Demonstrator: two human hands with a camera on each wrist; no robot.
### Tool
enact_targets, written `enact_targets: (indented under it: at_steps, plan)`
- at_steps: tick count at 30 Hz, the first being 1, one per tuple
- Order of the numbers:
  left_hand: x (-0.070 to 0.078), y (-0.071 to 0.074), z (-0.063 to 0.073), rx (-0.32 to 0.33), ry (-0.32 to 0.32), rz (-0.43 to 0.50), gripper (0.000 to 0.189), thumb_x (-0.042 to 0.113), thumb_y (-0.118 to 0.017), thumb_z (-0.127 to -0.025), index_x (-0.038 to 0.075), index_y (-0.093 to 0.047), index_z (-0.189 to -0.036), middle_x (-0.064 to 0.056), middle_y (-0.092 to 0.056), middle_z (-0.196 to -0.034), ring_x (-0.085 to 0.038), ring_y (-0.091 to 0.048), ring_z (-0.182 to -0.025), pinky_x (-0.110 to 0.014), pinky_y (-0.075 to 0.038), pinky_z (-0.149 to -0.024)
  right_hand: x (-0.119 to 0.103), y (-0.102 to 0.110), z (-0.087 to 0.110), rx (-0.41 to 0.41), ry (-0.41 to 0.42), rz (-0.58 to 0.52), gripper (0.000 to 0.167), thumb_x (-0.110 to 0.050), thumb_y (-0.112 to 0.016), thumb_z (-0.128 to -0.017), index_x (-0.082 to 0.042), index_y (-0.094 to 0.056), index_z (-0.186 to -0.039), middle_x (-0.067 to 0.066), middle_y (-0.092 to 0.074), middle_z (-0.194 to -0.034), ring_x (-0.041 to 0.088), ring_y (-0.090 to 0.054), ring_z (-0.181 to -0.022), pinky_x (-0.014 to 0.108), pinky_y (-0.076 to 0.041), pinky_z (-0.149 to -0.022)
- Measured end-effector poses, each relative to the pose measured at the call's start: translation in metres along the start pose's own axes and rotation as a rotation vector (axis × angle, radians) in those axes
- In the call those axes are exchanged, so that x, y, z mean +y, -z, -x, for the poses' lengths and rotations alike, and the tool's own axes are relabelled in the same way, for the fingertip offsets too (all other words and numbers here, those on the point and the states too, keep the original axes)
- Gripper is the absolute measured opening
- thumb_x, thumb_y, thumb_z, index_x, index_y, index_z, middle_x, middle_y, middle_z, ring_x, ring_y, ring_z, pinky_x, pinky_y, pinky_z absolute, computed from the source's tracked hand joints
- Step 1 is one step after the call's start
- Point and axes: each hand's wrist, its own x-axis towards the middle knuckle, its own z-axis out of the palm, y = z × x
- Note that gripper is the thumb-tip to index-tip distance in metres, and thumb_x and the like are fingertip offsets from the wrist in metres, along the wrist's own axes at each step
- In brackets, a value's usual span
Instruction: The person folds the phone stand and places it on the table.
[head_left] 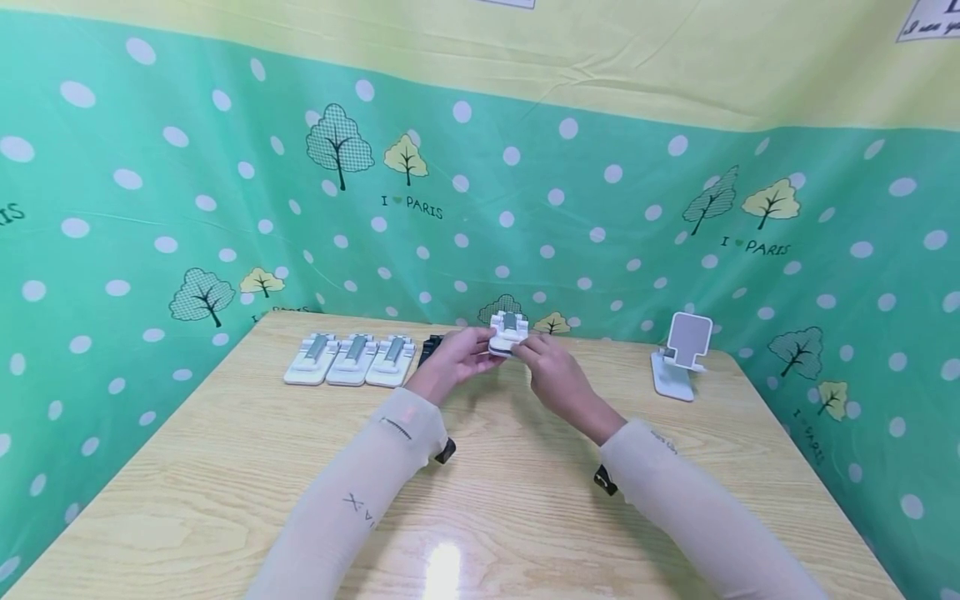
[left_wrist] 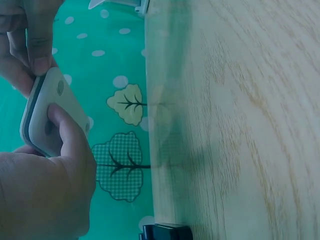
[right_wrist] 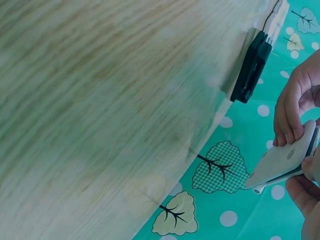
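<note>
A folded white phone stand (head_left: 508, 335) is held up between both hands above the back of the table. My left hand (head_left: 455, 358) grips its left side; in the left wrist view that thumb lies across the pale underside of the phone stand (left_wrist: 62, 112). My right hand (head_left: 558, 379) pinches the front right edge, its fingertips also showing in the left wrist view. From the right wrist, the stand (right_wrist: 280, 162) appears tilted, with the left hand (right_wrist: 295, 102) above it and the right hand (right_wrist: 310, 192) below.
Left of the hands, white folded phone stands (head_left: 352, 362) lie in a row, and beside them is a black one (right_wrist: 252, 67), partly hidden by the left hand in the head view. An unfolded white stand (head_left: 672, 379) stands at the right. A patterned green curtain (head_left: 480, 225) hangs behind the wooden table (head_left: 510, 500).
</note>
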Motion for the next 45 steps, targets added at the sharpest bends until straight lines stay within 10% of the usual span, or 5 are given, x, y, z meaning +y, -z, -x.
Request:
enact_targets:
  at_steps: [22, 45]
  plan:
    - [-0.001, 0.002, 0.003, -0.014, -0.036, -0.098, 0.037, -0.003, -0.055, -0.101, -0.008, -0.054, -0.138, -0.025, -0.061, -0.135, -0.037, -0.061, -0.124, -0.042, -0.054, -0.103, 0.003, 0.004, 0.01, -0.085, -0.06, -0.025, 0.047, 0.024, -0.063, -0.075, -0.001, -0.073, -0.113, 0.012, -0.072, -0.113, 0.029, -0.066, -0.107, 0.037, -0.059, -0.093]
    - [0.0, 0.021, -0.001, 0.141, 0.003, -0.345, 0.049, -0.007, -0.055, -0.098, -0.013, -0.04, -0.144, -0.03, -0.063, -0.128, -0.039, -0.066, -0.116, -0.039, -0.062, -0.088, 0.087, 0.029, 0.055, -0.016, -0.308, 0.035, 0.024, 0.006, -0.061, -0.092, 0.002, -0.071, -0.114, 0.02, -0.07, -0.11, 0.038, -0.065, -0.1, 0.05, -0.059, -0.083]
